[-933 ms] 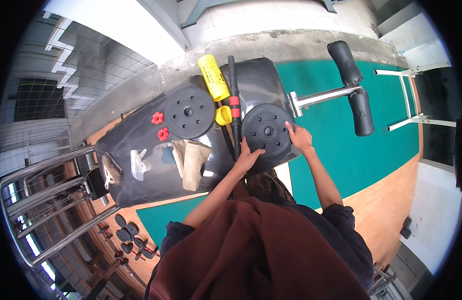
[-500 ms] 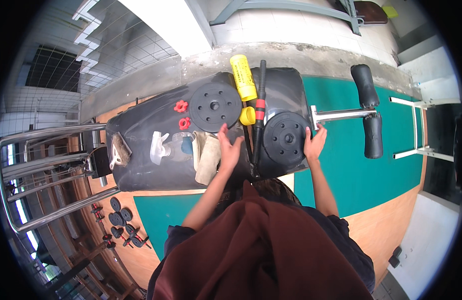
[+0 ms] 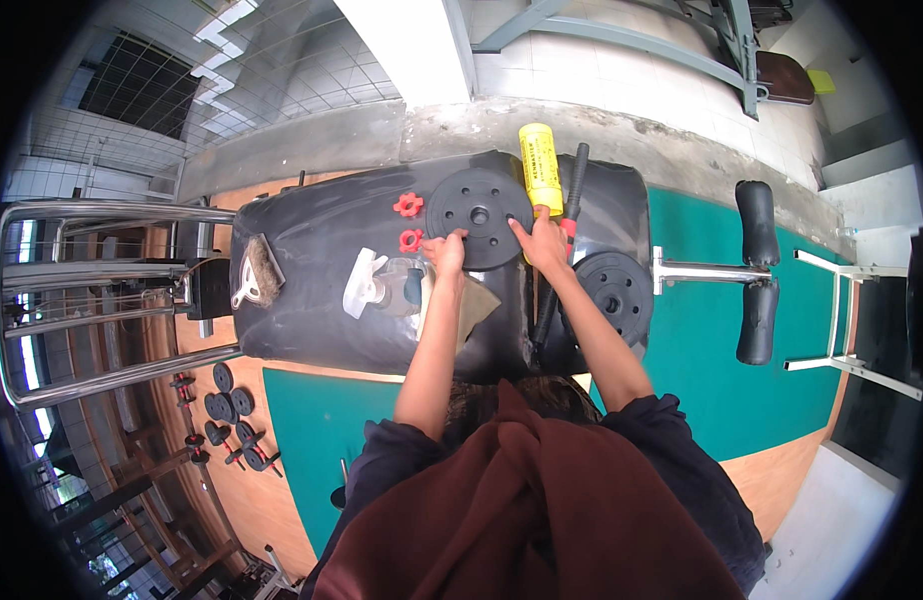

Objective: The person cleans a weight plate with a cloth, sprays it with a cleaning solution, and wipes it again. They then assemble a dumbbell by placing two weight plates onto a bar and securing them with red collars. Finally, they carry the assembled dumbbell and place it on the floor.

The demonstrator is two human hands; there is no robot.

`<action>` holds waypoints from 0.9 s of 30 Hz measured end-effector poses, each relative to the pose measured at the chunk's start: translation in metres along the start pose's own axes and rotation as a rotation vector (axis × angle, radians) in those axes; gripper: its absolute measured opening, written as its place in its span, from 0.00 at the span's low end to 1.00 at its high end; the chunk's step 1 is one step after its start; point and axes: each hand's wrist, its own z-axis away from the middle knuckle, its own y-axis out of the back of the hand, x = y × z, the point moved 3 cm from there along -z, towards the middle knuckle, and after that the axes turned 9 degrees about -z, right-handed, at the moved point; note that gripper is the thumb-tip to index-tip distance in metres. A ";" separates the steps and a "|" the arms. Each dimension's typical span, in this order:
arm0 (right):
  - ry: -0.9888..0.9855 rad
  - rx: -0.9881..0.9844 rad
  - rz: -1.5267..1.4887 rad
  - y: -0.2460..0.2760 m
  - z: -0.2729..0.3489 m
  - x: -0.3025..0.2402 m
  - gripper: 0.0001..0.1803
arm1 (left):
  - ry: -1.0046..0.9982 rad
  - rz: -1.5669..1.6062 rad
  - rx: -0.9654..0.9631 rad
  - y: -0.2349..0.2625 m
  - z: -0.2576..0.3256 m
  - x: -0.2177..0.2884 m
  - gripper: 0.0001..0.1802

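A black weight plate (image 3: 452, 195) with a ring of holes lies on the padded black bench. My left hand (image 3: 445, 252) grips its near left edge. At its right edge my right hand (image 3: 547, 245) has the thumb on top; the other fingers are partly hidden. Two red star collars (image 3: 409, 205) are left of the plate. A yellow canister (image 3: 541, 165) and a black dumbbell bar (image 3: 576, 185) with a red middle lie to its right. Under my right forearm sits a second weight plate (image 3: 614, 290), partly covered. A clear spray bottle (image 3: 367, 288) and a beige cloth (image 3: 476, 312) lie near my left forearm.
A brush (image 3: 258, 272) rests at the bench's left end, beside a chrome frame (image 3: 102, 212). Padded rollers (image 3: 758, 222) stick out at the right. Small plates and dumbbells (image 3: 227, 410) lie on the floor at the lower left. A concrete ledge (image 3: 352, 140) runs behind.
My right hand has left the right plate and moved left to the other plate's edge. My left hand has come onto that plate too. The view has shifted.
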 end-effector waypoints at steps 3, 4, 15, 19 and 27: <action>-0.026 0.084 -0.220 -0.007 0.004 0.003 0.37 | -0.010 0.007 -0.046 -0.005 -0.007 -0.003 0.50; -0.049 0.098 -0.278 -0.009 0.005 0.005 0.38 | -0.002 0.009 -0.066 -0.007 -0.008 -0.004 0.49; -0.058 0.076 -0.358 -0.005 0.018 0.006 0.44 | 0.079 0.063 -0.040 -0.003 -0.019 -0.008 0.44; -0.118 0.048 -0.443 -0.008 0.019 0.008 0.44 | 0.070 0.187 -0.229 -0.003 -0.043 -0.021 0.46; -0.045 -0.120 -0.900 -0.026 0.010 0.021 0.37 | 0.049 0.211 -0.168 -0.007 -0.056 -0.030 0.26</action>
